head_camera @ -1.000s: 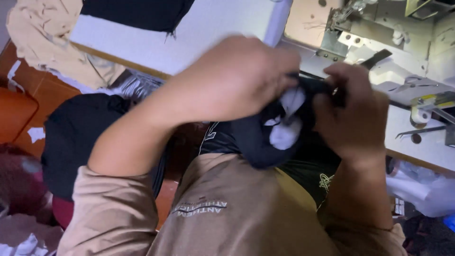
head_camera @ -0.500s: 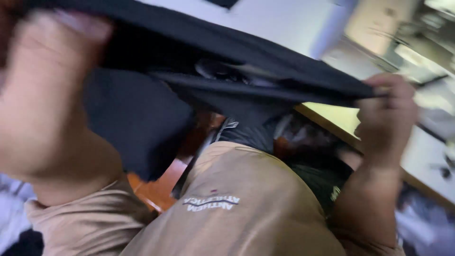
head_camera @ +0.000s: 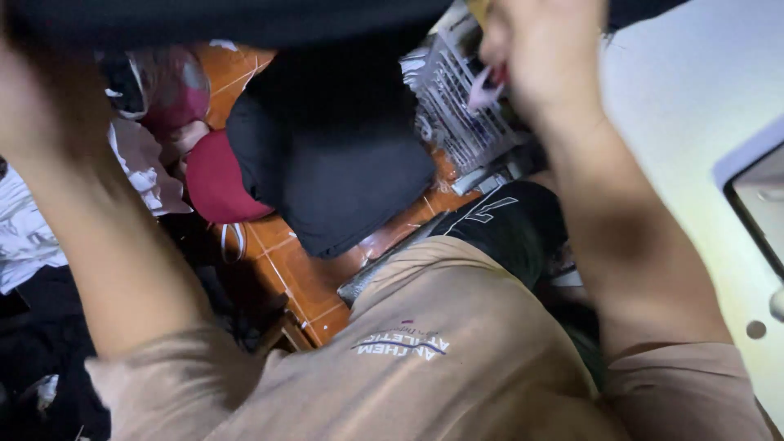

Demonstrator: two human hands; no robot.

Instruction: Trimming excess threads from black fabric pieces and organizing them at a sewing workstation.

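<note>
A black piece of fabric [head_camera: 245,20] is stretched across the top of the view, and part of it hangs down [head_camera: 335,155] over the floor. My left hand [head_camera: 45,98] is raised at the upper left, blurred, and grips the cloth's left end. My right hand [head_camera: 543,53] is lifted at the upper right and grips the cloth's other end, with a small white and pink scrap pinched at its fingers. Both forearms reach up from my beige sleeves.
A white table top [head_camera: 694,139] runs along the right, with a dark-edged cutout [head_camera: 759,204] at its far right. Below are orange floor tiles [head_camera: 302,278], a maroon cushion [head_camera: 220,180], white cloth scraps [head_camera: 24,229] and a white wire basket [head_camera: 465,106].
My view has swung left and down from the sewing table to the floor. Both hands have spread apart and lifted the black cloth up over the view.
</note>
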